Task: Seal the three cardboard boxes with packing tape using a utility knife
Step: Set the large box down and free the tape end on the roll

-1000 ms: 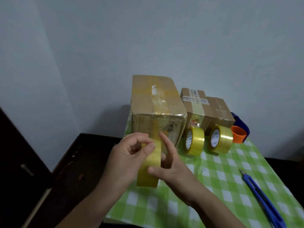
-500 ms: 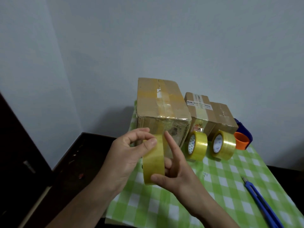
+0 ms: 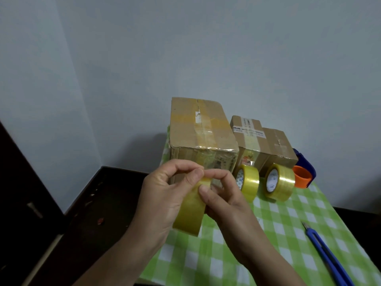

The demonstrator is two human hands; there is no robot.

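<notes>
Tape roll (image 3: 190,211) sits at frame centre, above the desk (image 3: 288,234), clasped by the left hand (image 3: 162,195) while the right hand (image 3: 222,195) pinches its top edge. Light, stiff-cored, slick film: best held by the rim, loose end picked with a nail. Utility knife (image 3: 327,256) lies lower right.

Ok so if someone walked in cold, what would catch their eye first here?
Front and centre, both hands, left hand and right hand, pinch at a yellow tape roll held above the green checked cloth. Behind them stands the large cardboard box, with two more tape rolls upright to its right. A blue utility knife lies untouched at far right.
</notes>
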